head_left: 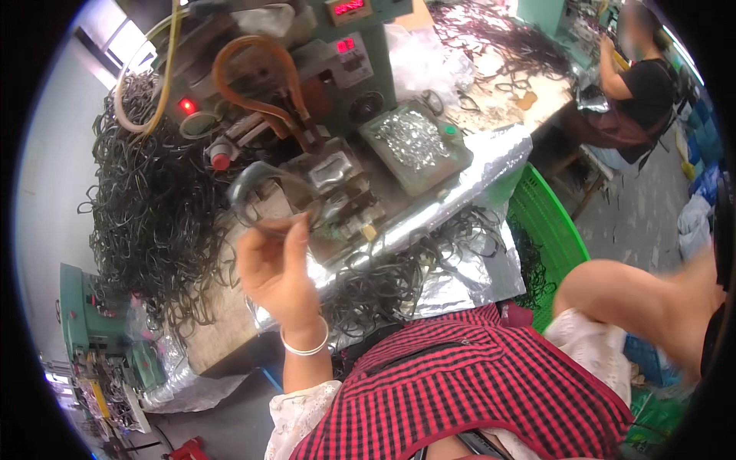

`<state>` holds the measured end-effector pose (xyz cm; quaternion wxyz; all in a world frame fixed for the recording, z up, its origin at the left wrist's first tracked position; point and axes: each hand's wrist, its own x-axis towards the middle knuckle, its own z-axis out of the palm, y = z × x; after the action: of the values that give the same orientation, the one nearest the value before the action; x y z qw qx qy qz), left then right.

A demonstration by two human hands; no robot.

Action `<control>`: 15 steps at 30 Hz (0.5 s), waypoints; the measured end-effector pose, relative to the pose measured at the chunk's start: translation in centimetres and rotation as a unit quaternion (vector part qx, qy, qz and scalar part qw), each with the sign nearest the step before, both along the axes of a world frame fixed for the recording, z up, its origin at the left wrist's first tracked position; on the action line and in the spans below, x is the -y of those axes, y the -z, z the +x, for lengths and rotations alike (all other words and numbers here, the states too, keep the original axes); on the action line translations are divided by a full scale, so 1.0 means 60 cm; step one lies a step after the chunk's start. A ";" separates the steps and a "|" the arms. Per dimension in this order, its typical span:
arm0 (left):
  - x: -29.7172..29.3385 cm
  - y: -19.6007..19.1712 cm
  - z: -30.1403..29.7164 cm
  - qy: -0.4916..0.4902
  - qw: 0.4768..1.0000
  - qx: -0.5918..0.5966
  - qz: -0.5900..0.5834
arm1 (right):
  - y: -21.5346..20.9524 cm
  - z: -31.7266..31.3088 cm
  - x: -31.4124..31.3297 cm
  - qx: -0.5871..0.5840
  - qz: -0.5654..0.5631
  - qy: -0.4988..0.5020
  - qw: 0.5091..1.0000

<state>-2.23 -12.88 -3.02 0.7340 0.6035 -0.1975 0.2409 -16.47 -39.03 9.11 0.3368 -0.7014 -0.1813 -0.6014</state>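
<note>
At the machine's work area, my left hand [277,264] pinches a thin dark rubber-like ring [237,193] between thumb and fingertips. The ring is smeared by motion. Just beyond it sits a small metal fixture [331,170] with worn blocks, below a looped brown hose [218,73]. My right arm is bent up at the far right, and my right hand [701,307] is blurred near the picture's edge; its fingers cannot be made out. On foil in front of me lies a heap of dark loops [376,287].
The green machine [376,73] has red lit displays. A tray of small shiny pieces [410,138] stands on its right. Dark loops [153,207] pile high at the left. A green plastic basket [552,207] is at my right. Another person [644,92] sits at the far right.
</note>
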 end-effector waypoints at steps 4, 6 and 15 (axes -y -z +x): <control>0.003 0.000 0.025 -0.020 0.999 0.034 0.033 | 0.205 0.184 0.041 -0.331 0.197 0.082 0.919; 0.014 -0.004 0.042 -0.016 0.998 0.026 0.046 | 0.314 0.228 0.044 -0.375 0.082 0.121 0.916; 0.042 -0.005 0.080 0.004 0.995 0.043 0.093 | 0.376 0.291 0.026 -0.405 -0.044 0.242 0.881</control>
<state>2.58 -15.42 -2.70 0.6662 0.6575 -0.2532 0.2444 1.01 -40.61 -13.45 0.1933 -0.9199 0.1203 -0.3193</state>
